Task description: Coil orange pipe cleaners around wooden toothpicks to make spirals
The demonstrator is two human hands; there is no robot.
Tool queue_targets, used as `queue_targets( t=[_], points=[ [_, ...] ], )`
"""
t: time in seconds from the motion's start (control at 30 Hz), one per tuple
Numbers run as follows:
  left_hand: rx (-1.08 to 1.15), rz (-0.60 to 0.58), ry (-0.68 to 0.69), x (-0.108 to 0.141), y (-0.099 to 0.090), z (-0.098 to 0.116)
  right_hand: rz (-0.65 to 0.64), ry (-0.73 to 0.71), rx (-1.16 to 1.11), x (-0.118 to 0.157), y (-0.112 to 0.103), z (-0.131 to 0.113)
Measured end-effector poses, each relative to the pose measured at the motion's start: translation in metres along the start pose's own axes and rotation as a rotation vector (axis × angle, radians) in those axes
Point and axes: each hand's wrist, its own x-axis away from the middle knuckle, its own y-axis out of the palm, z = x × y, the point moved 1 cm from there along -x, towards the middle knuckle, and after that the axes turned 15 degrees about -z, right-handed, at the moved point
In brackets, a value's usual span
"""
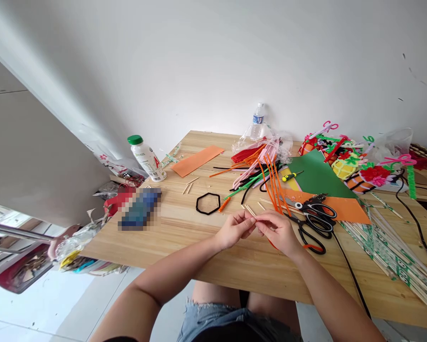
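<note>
- Left hand [236,229]: thumb and fingers pinching a few short wooden sticks [248,209], stick ends poking out past the fingertips.
- Right hand [279,232]: fingers drawn together, thumb and fingertips meeting the left's at the sticks; exact grip partly hidden.
- Sticks: held just above the table [170,247], near its front edge.
- Orange fuzzy stems [270,183]: just behind right hand; can't tell if touching.
- Black-handled scissors [308,219]: beside right hand, on table.
- White bottle [147,160]: upright, left side, green cap on; opaque, contents can't be told.
- Clear bottle [258,118]: upright by the wall, blue label, capped; fill level unclear.
- Clear plastic bag [286,142]: crumpled, around part of the pink stems [270,151].
- Printed clear wrappers [394,259]: right side, long wooden sticks inside.
- Black hexagon [196,204]: flat on table, left of the orange coil [224,204].
</note>
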Motion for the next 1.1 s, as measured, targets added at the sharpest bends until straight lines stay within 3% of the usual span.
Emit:
queue_targets(
  t=[0.23,0.43,0.5,0.7,0.8,0.97,1.1],
  points=[
    [-0.039,0.046,0.029,-0.001,0.001,0.0,0.069,-0.024,0.097,-0.001,-0.001,-0.002],
    [-0.087,0.019,0.071,0.001,0.003,-0.001,0.11,0.074,0.059,0.0,0.001,-0.003],
    [-0.217,0.023,0.171,0.003,0.002,-0.001,0.129,0.124,-0.003,0.001,0.003,0.0],
    [-0.911,0.141,0.44,0.009,0.0,0.001,0.125,0.22,-0.215,0.002,0.01,0.003],
    [-1.024,0.183,0.503,0.012,0.002,0.002,0.123,0.242,-0.306,0.001,0.012,0.0],
    [-0.881,0.215,0.382,0.014,0.005,0.003,0.088,0.277,-0.456,0.001,0.015,-0.001],
    [-0.484,0.136,0.236,0.011,0.008,0.004,0.084,0.309,-0.514,0.001,0.016,-0.001]
  ],
)
